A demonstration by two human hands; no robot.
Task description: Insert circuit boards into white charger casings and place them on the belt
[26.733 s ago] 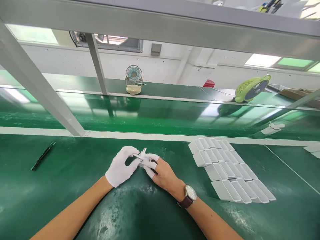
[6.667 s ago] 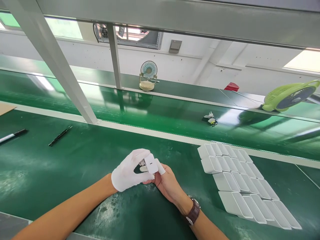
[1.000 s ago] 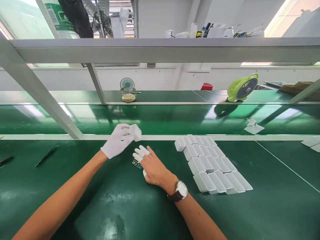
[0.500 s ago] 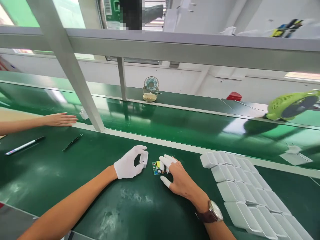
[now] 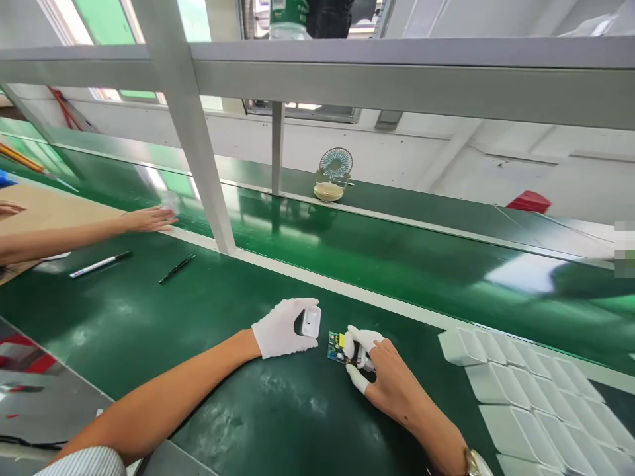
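Observation:
My left hand, in a white glove, grips a small white plastic housing between thumb and fingers, its open hollow side showing. Just to the right, my right hand wears white finger covers and holds a small green circuit board at its right end. A yellow component and several small parts stand on the board. Fingers hide the board's right part, where something white also shows. A short gap separates the housing from the board.
Rows of white plastic cases stand at the right on the green table. A marker and a black pen-like tool lie left. Another person's hand reaches over the ledge. A small fan stands beyond, past a metal post.
The view has swung left, so things sit farther right. My right thumb has closed in toward the fingers on the circuit board. My left hand keeps the housing, its hollow side now facing me more.

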